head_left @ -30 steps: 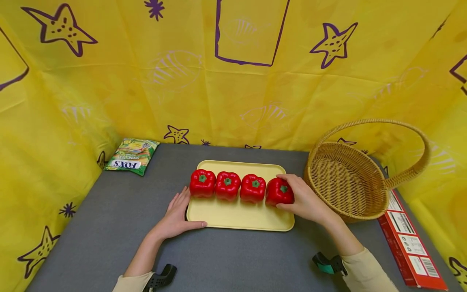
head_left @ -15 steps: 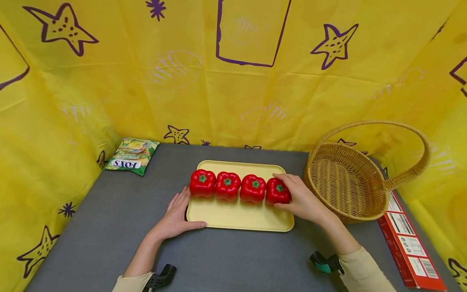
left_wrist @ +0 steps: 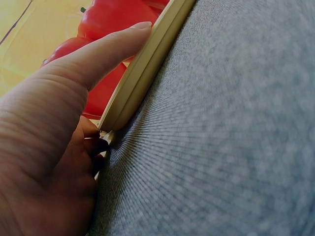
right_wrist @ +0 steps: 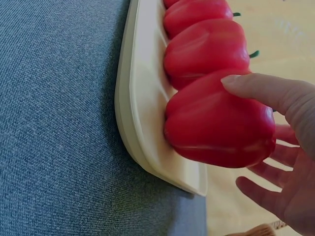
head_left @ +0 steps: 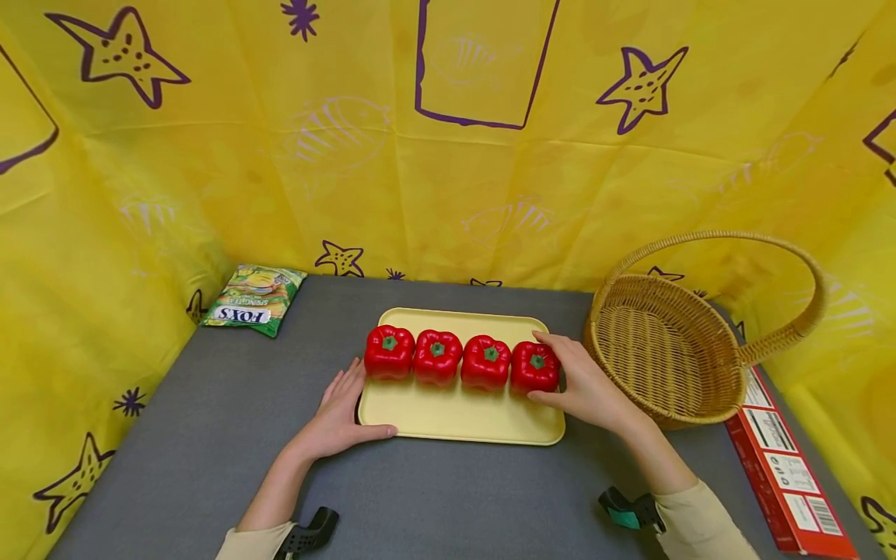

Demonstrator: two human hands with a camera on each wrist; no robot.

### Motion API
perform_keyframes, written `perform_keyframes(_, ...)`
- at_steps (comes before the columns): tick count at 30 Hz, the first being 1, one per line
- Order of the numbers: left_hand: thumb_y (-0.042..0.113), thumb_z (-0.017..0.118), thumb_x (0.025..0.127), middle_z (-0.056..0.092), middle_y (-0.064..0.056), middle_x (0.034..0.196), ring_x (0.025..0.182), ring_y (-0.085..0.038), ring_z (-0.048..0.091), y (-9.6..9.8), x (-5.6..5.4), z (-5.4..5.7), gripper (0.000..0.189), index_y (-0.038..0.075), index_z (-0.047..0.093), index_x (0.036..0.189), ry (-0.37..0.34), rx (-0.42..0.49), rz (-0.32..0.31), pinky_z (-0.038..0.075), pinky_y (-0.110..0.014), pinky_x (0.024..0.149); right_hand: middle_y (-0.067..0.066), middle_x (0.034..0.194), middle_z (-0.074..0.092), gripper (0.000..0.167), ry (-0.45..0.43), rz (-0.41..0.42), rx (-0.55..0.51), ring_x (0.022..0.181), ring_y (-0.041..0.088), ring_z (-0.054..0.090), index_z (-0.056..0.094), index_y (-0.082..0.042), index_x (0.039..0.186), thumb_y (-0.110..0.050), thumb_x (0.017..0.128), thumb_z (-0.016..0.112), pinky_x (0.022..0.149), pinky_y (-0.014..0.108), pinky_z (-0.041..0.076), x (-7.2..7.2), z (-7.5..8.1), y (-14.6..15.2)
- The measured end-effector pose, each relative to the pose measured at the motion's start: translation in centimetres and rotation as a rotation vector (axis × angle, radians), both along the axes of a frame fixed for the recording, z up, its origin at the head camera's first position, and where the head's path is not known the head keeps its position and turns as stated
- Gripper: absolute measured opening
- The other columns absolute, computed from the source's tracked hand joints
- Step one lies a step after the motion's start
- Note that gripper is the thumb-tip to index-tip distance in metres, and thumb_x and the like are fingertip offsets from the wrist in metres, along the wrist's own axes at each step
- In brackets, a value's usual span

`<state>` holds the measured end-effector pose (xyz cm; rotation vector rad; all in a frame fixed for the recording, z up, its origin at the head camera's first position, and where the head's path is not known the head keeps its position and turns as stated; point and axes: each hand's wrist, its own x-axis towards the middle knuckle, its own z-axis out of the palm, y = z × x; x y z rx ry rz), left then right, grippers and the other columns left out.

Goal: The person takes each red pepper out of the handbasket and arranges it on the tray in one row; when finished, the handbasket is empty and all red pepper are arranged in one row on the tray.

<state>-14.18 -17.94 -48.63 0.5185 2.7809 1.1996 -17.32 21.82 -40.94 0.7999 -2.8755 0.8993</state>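
Note:
Four-lobed red bell peppers with green stems stand in a row on a pale yellow tray [head_left: 448,420]: the leftmost pepper [head_left: 388,354], two middle peppers [head_left: 437,358] and the rightmost pepper [head_left: 535,367]. My right hand [head_left: 584,381] is spread loosely around the right side of the rightmost one. In the right wrist view, its thumb touches that pepper and the other fingers are parted beside it. At the tray's left front corner, my left hand [head_left: 339,416] steadies the tray, with the thumb along the front rim and the fingers against the left edge.
A wicker basket [head_left: 658,365] with a tall handle stands right of the tray. Beside it lies a long red and white box [head_left: 791,459]. A green Fox's candy bag [head_left: 255,299] rests at the back left of the grey table [head_left: 448,498]. Yellow cloth hangs around.
The rightmost pepper has shifted slightly left and turned more upright beside its neighbour. My right hand has since loosened and drawn back a little to the right. The left hand holds still.

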Motion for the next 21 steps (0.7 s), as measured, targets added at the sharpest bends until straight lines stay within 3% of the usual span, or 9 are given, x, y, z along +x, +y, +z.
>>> perform_keyframes(11,0.051,0.080,0.073,0.014,-0.017,0.161,0.147,-0.036,0.005,-0.06,0.00,0.02,0.116,0.004,0.014,0.156,-0.004,-0.002,-0.003,0.001,-0.056,0.114,0.012,0.134,0.052,0.077,0.016,0.009,0.007,0.122,0.030,0.047,0.048,-0.006,0.138,-0.021,0.074,0.087,0.098,0.052,0.044,0.02,0.19,0.06)
perform_keyframes(21,0.051,0.080,0.073,0.014,-0.017,0.161,0.147,-0.036,0.005,-0.02,0.01,0.09,0.115,0.005,0.014,0.156,-0.005,0.006,-0.003,0.001,-0.056,0.114,0.014,0.136,0.049,0.080,0.022,0.030,0.011,0.124,0.032,0.045,0.046,-0.005,0.140,-0.022,0.073,0.088,0.099,0.053,0.042,-0.09,0.10,0.14)
